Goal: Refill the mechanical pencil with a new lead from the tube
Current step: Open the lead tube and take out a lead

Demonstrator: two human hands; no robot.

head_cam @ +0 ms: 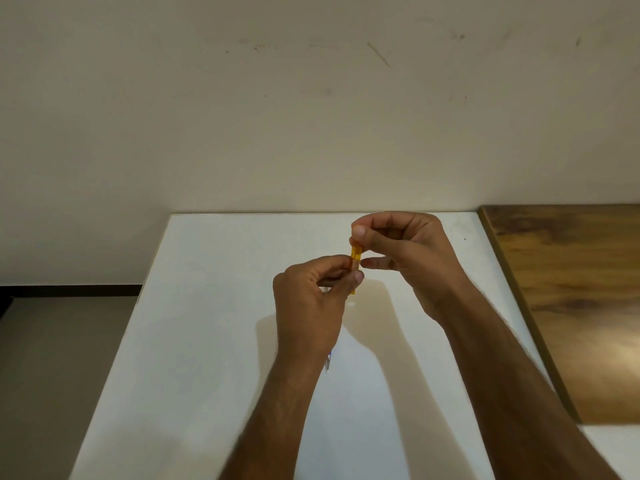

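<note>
While a slim mechanical pencil (328, 364) lies on the white table (207, 306) under the left wrist, the left hand (311, 299) pinches a small amber plastic lead tube (355, 258); the right hand's (412, 258) fingertips close on its top. No lead is visible yet; the refill seems barely begun.

Obs.: two bare forearms in view, entering from 6 o'clock of the frame. No sleeves visible on either arm up to the frame edge. No watch, bracelet or band at either wrist. No rings seen on the fingers that show. Left hand (311, 299): bare, no glove; light hair along forearm. Right hand (412, 258): bare, no glove; fine hair visible on the outer forearm. Nails short, unpainted where visible, e.g. right thumb nail. No markings noted.
</note>
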